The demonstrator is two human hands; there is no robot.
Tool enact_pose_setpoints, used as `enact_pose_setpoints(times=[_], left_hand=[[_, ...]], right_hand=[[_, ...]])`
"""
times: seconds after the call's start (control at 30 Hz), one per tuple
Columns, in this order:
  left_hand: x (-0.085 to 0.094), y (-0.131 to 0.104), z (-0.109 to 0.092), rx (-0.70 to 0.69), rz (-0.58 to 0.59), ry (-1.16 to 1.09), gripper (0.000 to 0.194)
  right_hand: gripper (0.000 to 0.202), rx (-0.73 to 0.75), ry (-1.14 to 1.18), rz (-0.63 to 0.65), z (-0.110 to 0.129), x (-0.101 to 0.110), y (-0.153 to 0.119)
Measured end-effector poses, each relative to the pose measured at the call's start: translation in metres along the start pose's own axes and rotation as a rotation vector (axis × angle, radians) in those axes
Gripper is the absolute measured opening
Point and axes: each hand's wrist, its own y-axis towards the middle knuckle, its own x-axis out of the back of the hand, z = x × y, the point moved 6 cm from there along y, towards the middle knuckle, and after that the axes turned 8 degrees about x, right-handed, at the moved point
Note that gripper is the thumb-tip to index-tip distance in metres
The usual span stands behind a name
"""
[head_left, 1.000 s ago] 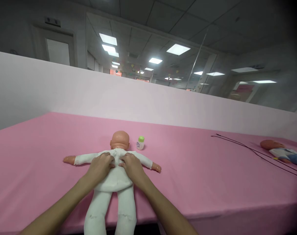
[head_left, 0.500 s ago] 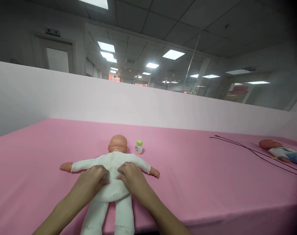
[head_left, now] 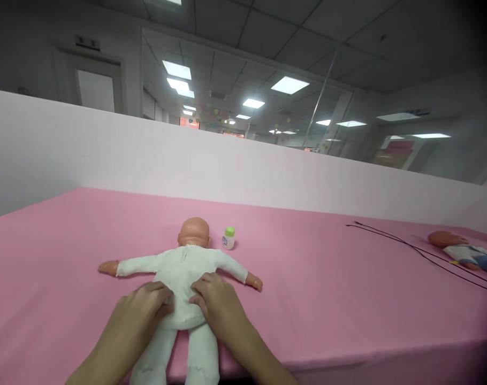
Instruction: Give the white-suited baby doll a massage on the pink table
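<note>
A bald baby doll (head_left: 183,310) in white cloth lies face down, its head away from me and its arms spread sideways. On the left of its lower back rests my left hand (head_left: 145,307), fingers curled together against the white cloth. My right hand (head_left: 215,299) is bent the same way on the right side of the back, thumb pointing inward. Both hands grip at the doll's back, though the fingertips are partly hidden. A small clear bottle with a green cap (head_left: 228,239) stands right of the doll's head, touched by neither hand.
The doll lies on a pink-covered table (head_left: 307,289), whose front edge runs close to me. Thin black cords (head_left: 400,239) stretch across the right side. Another doll (head_left: 464,251) in white and blue lies at the far right. A white low wall (head_left: 227,168) closes the back.
Both hands have slid slightly down the doll's back, toward me. The doll and the bottle stay where they were; the camera view has shifted a little.
</note>
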Motion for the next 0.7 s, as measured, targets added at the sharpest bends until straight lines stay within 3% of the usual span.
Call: enact_pose_setpoints(times=[0.13, 0.2, 0.37, 0.47, 0.6, 0.7], left_hand=[[-0.012, 0.003, -0.016, 0.015, 0.054, 0.34, 0.03], [-0.012, 0.004, -0.019, 0.036, 0.069, 0.425, 0.034], [-0.004, -0.015, -0.001, 0.02, 0.041, 0.232, 0.033], [-0.006, -0.026, 0.007, 0.019, -0.009, 0.195, 0.03], [-0.016, -0.021, -0.008, 0.039, 0.07, 0.366, 0.03], [-0.007, -0.011, -0.023, 0.001, 0.109, 0.339, 0.027]], right_hand=[[0.027, -0.034, -0.182, 0.088, -0.002, -0.026, 0.012], [0.029, -0.052, -0.223, 0.107, -0.003, -0.029, 0.016], [0.023, -0.039, -0.094, 0.044, 0.001, -0.006, -0.007], [0.019, -0.028, -0.105, 0.033, 0.002, -0.009, -0.023], [0.021, -0.096, -0.092, -0.017, -0.01, -0.023, -0.021], [0.02, -0.154, 0.098, -0.137, -0.028, -0.017, -0.016]])
